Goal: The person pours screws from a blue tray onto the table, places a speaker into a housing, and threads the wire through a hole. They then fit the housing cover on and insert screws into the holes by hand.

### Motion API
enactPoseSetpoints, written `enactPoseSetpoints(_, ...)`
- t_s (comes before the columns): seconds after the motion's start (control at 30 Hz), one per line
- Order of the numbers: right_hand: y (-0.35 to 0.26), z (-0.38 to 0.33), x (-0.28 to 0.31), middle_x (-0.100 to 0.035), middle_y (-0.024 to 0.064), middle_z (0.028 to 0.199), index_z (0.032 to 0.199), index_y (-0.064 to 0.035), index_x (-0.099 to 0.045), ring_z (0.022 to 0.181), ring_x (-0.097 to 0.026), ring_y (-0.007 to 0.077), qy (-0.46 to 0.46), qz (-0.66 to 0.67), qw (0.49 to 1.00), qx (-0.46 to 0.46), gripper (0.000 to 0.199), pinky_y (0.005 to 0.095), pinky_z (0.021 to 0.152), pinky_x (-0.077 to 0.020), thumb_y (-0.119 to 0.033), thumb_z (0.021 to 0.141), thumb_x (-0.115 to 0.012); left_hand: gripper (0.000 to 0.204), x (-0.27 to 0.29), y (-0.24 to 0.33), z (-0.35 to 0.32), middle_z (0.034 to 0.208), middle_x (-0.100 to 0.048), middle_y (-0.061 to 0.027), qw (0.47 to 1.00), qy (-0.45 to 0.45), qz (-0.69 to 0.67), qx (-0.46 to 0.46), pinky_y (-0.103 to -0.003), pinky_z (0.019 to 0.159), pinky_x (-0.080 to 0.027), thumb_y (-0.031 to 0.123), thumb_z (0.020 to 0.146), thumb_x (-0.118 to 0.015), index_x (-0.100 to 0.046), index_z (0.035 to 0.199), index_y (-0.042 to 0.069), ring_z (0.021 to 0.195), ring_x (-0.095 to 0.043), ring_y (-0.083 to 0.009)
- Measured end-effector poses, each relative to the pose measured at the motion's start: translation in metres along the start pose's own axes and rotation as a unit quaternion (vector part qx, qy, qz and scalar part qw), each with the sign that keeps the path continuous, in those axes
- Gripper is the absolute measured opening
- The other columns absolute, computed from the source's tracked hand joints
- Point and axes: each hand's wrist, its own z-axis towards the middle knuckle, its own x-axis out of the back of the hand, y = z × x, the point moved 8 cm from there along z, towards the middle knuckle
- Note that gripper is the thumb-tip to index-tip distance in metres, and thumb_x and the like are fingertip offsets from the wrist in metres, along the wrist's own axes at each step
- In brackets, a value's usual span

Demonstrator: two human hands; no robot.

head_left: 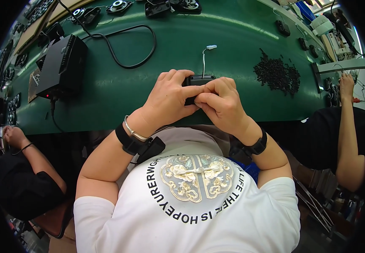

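One black housing (202, 79), cable (204, 63) clear beyond the grip
Left hand (167, 93) clasps it, likely for steadiness; right hand (226, 104) pinches alongside, contents hidden.

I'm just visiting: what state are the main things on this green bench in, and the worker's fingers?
Left fingers: gripping the black part
Right fingers: bent against the part; any pinched item hidden
Black part: held, partly covered
White connector: unplugged, at the lead's end
Black box: red light lit
Black cable: loosely looped
Small black pieces: loose, heaped
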Motion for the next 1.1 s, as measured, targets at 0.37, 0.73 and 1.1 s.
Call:
enactPoseSetpoints(0.37, 0.027, -0.017, 0.053, -0.06, 0.0069, 0.089, 0.085, -0.0045, -0.066, 0.085, -0.059, 0.0247, 0.047, -0.014, 0.997, -0.052, 0.02, 0.0351, 0.075, -0.0473, -0.003, 0.069, -0.079, 0.054, 0.007, 0.004, 0.007, 0.116, -0.061, -0.0131, 0.999, -0.039, 0.008, -0.016, -0.042, 0.096, -0.043, 0.022, 0.06, -0.085, -0.072, 0.112, 0.024, 0.105, -0.056, -0.0302)
enactPoseSetpoints(0.73, 0.08, -0.119, 0.125, -0.06, 0.0099, 0.088, 0.085, -0.0003, -0.061, 0.072, -0.059, 0.024, 0.21, -0.127, 0.939, -0.24, 0.01, 0.0301, 0.062, -0.0477, 0.004, 0.081, -0.069, 0.056, 0.026, -0.028, 0.15, 0.115, -0.063, -0.0165, 0.997, 0.009, -0.023, -0.076, -0.042, 0.094, -0.047, 0.031, 0.065, -0.081, -0.07, 0.119, 0.025, 0.105, -0.059, -0.034)
enactPoseSetpoints(1.1, 0.083, -0.133, 0.122, -0.058, 0.0128, 0.089, 0.083, -0.0003, -0.058, 0.075, -0.058, 0.0273, 0.241, -0.159, 0.939, -0.185, 0.011, 0.0341, 0.067, -0.0483, 0.005, 0.08, -0.067, 0.056, -0.114, -0.107, 0.363, 0.112, -0.066, -0.0148, 0.998, 0.0, 0.035, -0.054, -0.039, 0.097, -0.047, 0.042, 0.065, -0.077, -0.071, 0.118, 0.026, 0.108, -0.06, -0.0322)
